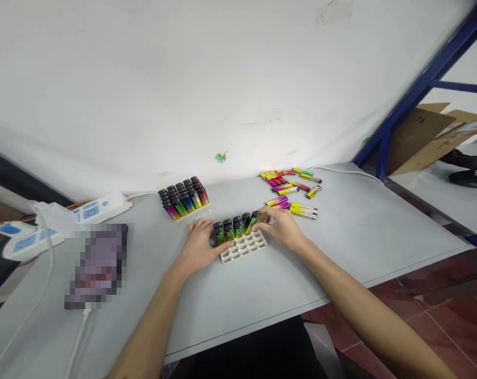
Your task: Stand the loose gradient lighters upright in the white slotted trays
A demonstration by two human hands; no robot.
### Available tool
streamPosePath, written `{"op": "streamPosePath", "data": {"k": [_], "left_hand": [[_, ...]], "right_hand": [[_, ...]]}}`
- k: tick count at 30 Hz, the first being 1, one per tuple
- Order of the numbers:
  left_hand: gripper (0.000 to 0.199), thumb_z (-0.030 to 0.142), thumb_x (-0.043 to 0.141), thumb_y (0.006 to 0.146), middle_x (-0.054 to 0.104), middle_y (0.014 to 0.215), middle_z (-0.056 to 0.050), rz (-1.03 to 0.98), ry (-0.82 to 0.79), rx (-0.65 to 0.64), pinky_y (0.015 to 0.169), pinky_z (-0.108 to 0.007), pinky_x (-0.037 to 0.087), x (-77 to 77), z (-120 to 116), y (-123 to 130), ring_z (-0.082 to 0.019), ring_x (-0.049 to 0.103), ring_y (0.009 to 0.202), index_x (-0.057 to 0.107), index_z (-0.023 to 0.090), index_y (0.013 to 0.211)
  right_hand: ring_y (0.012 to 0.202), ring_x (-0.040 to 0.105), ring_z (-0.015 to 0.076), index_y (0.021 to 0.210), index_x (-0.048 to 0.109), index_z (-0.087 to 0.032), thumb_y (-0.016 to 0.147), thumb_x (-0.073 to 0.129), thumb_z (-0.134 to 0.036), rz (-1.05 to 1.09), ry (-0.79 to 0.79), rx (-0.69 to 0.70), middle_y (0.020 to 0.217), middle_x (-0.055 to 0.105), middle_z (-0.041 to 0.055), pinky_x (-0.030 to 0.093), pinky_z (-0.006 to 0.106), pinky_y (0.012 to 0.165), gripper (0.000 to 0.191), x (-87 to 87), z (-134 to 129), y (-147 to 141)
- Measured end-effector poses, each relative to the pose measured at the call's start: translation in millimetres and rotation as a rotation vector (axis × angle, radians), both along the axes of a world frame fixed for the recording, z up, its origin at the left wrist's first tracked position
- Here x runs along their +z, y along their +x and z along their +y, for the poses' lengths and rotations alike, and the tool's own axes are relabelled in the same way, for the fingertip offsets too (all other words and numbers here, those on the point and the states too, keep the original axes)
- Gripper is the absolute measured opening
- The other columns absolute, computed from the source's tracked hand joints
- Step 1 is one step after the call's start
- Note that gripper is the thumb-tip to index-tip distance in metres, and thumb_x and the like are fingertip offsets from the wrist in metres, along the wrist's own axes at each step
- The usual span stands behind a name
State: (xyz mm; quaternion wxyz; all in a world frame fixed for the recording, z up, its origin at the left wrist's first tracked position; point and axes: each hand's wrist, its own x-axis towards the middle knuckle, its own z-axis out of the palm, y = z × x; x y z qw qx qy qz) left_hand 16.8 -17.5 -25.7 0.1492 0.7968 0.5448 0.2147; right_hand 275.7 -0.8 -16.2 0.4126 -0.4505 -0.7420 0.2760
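A white lighter tray (243,248) with rows of holes lies on the grey table in front of me. Upright lighters (229,229) with black tops and green-yellow bodies fill its back rows, while the front holes show bare. My left hand (199,245) closes around the tray's left end, thumb along the front of the lighters and fingers behind. Between the fingers of my right hand (281,227), a green-yellow lighter (255,219) tilts to the right at the right end of the back rows. Its lower end is partly hidden, so I cannot tell how deep it sits.
Behind to the left stands a second tray of multicoloured lighters (185,199). Loose lighters (289,187) lie scattered at the back right. A blurred phone-like device (98,266) and a power strip (100,208) with white cables occupy the left. A blue frame (386,139) rises at right.
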Motion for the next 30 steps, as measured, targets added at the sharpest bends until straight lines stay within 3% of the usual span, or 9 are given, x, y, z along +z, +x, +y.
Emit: {"op": "streamPosePath", "data": {"k": [4,8,15,19,22,24,26,30], "left_hand": [[0.043,0.055,0.073,0.077,0.07,0.106,-0.009,0.013,-0.01,0.012,0.098,-0.044,0.04,0.1,0,0,-0.031,0.056,0.109,0.07,0.02,0.102],[0.042,0.055,0.073,0.077,0.07,0.108,-0.009,0.034,-0.014,0.021,0.098,-0.044,0.041,1.3,1,0,-0.033,0.056,0.113,0.07,0.02,0.101],[0.043,0.056,0.071,0.079,0.07,0.108,-0.009,0.028,0.002,0.02,0.097,-0.045,0.041,0.6,1,0,-0.032,0.059,0.108,0.07,0.021,0.104],[0.045,0.057,0.07,0.079,0.07,0.112,-0.009,0.046,0.01,0.007,0.097,-0.045,0.041,-1.3,2,-2,-0.033,0.058,0.111,0.07,0.021,0.107],[0.043,0.056,0.069,0.081,0.071,0.109,-0.008,0.051,0.006,0.0,0.097,-0.046,0.04,-0.8,2,-2,-0.032,0.058,0.109,0.07,0.022,0.106],[0.041,0.057,0.069,0.081,0.071,0.107,-0.007,0.052,0.001,-0.001,0.097,-0.046,0.04,0.6,2,-2,-0.032,0.058,0.108,0.07,0.022,0.103],[0.041,0.057,0.069,0.081,0.071,0.106,-0.007,0.052,0.001,-0.004,0.096,-0.045,0.041,2.3,2,-1,-0.031,0.058,0.107,0.071,0.022,0.102],[0.039,0.056,0.068,0.083,0.07,0.104,-0.005,0.055,-0.002,-0.017,0.095,-0.043,0.04,4.0,0,0,-0.029,0.058,0.105,0.071,0.022,0.101]], "right_hand": [[0.066,0.06,0.0181,0.079,0.069,-0.024,0.083,0.073,-0.045,-0.074,0.097,0.001,0.077,0.072,0.0033,0.044,0.029,0.065,0.021,-0.7,0,-1],[0.065,0.058,0.0186,0.074,0.069,-0.025,0.083,0.074,-0.045,-0.171,0.097,-0.056,0.072,0.07,0.0035,0.038,0.029,0.063,0.022,0.6,-3,-5],[0.065,0.056,0.0166,0.078,0.071,-0.024,0.08,0.079,-0.029,-0.301,0.085,-0.051,0.075,0.071,0.0031,0.032,0.027,0.061,0.01,-2.9,-4,-9],[0.068,0.057,0.0178,0.074,0.071,-0.023,0.082,0.078,-0.034,-0.37,0.113,-0.051,0.072,0.071,0.0042,0.029,0.028,0.059,0.015,-1.2,-5,-10],[0.066,0.058,0.0172,0.07,0.07,-0.022,0.086,0.073,-0.04,-0.3,0.092,-0.04,0.07,0.071,0.0038,0.032,0.028,0.059,0.024,3.3,-4,-1],[0.061,0.057,0.0164,0.07,0.07,-0.022,0.092,0.064,-0.045,-0.211,0.08,-0.14,0.067,0.07,0.0033,0.035,0.028,0.06,0.032,8.8,4,14],[0.059,0.057,0.0171,0.068,0.068,-0.021,0.098,0.051,-0.047,-0.171,0.093,-0.327,0.066,0.069,0.0043,0.037,0.028,0.062,0.043,16.4,23,37],[0.072,0.061,0.0202,0.079,0.069,-0.019,0.101,0.042,-0.039,-0.392,0.038,-0.676,0.079,0.072,0.0092,0.037,0.029,0.067,0.04,31.8,87,101]]}}
